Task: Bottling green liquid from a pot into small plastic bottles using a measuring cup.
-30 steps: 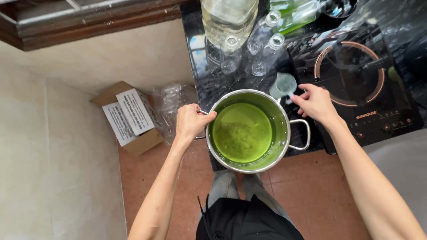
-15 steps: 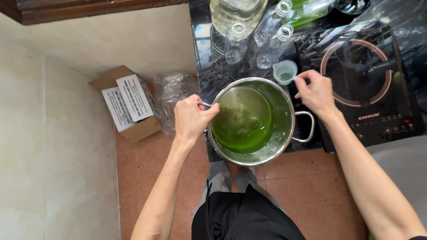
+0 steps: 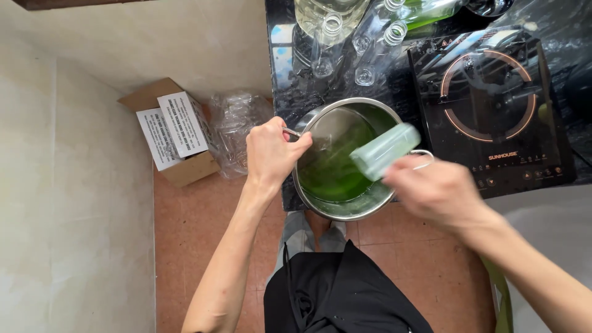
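Right now my left hand (image 3: 271, 154) is closed around the handle of the pot (image 3: 345, 160) of green liquid at centre frame, tilting it; my right hand (image 3: 441, 191) grips a small cup (image 3: 385, 150) over it.

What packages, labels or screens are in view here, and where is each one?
Cardboard box: on the floor, left of the left hand; brown, open, with white printed sheets.
Clear plastic bag: crumpled beside the box.
Induction cooker: on the counter, beyond the right hand; black, with a control strip.
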